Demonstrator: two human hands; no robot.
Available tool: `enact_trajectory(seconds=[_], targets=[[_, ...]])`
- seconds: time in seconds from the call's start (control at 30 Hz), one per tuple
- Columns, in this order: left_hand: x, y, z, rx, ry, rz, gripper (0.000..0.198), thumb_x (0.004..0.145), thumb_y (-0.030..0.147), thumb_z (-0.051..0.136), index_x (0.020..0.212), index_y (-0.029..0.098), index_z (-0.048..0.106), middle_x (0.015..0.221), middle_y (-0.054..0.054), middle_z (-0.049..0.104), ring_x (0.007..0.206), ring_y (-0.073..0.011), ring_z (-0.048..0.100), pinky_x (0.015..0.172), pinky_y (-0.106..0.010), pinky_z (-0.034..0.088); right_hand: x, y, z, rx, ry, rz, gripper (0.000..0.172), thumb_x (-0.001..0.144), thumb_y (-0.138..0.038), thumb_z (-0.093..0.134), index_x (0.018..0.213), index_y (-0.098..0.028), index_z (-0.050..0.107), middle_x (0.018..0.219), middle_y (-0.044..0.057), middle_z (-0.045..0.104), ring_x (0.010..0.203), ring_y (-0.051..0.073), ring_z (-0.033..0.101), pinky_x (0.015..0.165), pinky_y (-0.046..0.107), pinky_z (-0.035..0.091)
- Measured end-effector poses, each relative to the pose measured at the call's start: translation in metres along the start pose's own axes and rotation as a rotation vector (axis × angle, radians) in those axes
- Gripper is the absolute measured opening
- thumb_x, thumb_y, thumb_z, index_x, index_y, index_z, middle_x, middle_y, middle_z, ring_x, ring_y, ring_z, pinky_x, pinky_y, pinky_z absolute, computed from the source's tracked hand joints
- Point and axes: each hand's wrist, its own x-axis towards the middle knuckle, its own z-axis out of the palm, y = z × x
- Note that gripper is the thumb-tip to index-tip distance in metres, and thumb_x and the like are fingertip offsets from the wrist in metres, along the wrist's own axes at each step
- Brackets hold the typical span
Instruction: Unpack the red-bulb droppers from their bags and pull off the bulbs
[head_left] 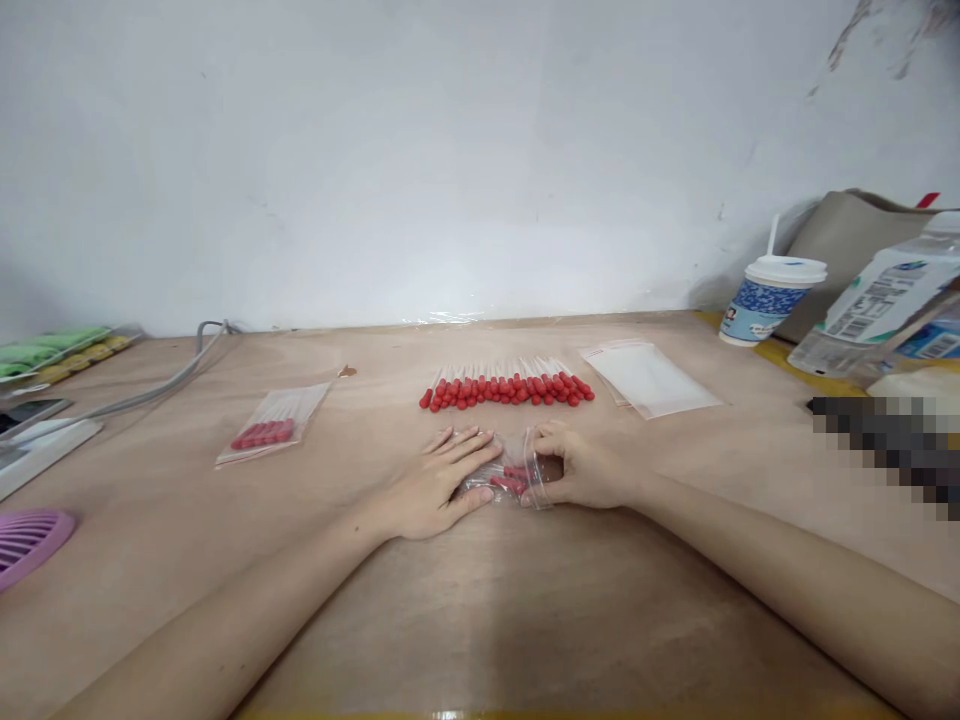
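Note:
My left hand lies flat on the wooden table, fingers stretched out and pressing one end of a small clear plastic bag with red-tipped sticks inside. My right hand is curled around the bag's other end, pinching it between thumb and fingers. Just beyond the hands lies a row of several loose red-tipped sticks.
A filled clear bag of red-tipped sticks lies at the left. A stack of empty clear bags lies at the right. Further right stand a lidded cup with a straw and a tipped plastic bottle. A grey cable and a purple object are at the left.

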Motion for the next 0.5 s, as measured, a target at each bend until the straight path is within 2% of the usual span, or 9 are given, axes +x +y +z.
enact_trajectory(seconds=[0.1,0.17,0.3,0.4,0.5], targets=[[0.000,0.000,-0.001,0.024,-0.015,-0.001,0.055,0.089,0.052,0.028,0.138,0.027,0.021,0.145,-0.003,0.021,0.135,-0.0193,0.015,0.111,-0.044,0.012,-0.002,-0.005,0.001,-0.009,0.004,0.034,0.015,0.072,-0.029,0.064,0.072,-0.017,0.055,0.069,-0.001,0.053,0.062,0.010,0.047,0.057,0.023,0.037],[0.000,0.000,-0.001,0.031,-0.022,0.006,0.056,0.089,0.052,0.028,0.139,0.028,0.018,0.145,-0.002,0.020,0.135,-0.0195,0.015,0.111,-0.045,0.012,-0.004,-0.006,0.001,-0.034,0.054,0.056,0.010,0.076,-0.025,0.058,0.075,-0.016,0.052,0.069,-0.001,0.053,0.060,0.010,0.045,0.055,0.022,0.036],[0.000,0.001,-0.002,0.045,-0.038,0.007,0.058,0.089,0.052,0.026,0.140,0.027,0.012,0.146,-0.003,0.017,0.135,-0.0195,0.013,0.111,-0.044,0.011,-0.008,0.000,0.001,-0.104,0.159,0.069,0.012,0.081,-0.023,0.050,0.090,-0.016,0.053,0.079,0.003,0.056,0.069,0.013,0.049,0.063,0.026,0.040],[0.001,0.000,-0.001,0.057,-0.045,0.004,0.059,0.090,0.053,0.025,0.140,0.028,0.009,0.146,-0.002,0.014,0.135,-0.0194,0.011,0.111,-0.044,0.009,-0.008,0.006,0.001,-0.101,0.125,0.013,0.018,0.080,-0.027,0.053,0.096,-0.018,0.055,0.092,0.006,0.057,0.083,0.016,0.051,0.074,0.030,0.042],[0.001,0.000,-0.001,0.064,-0.052,0.008,0.059,0.090,0.053,0.024,0.140,0.028,0.008,0.147,-0.002,0.013,0.135,-0.0194,0.009,0.111,-0.044,0.009,-0.005,0.007,0.002,-0.068,0.074,0.027,0.024,0.076,-0.034,0.060,0.094,-0.018,0.058,0.091,0.005,0.057,0.083,0.017,0.052,0.073,0.030,0.042]])
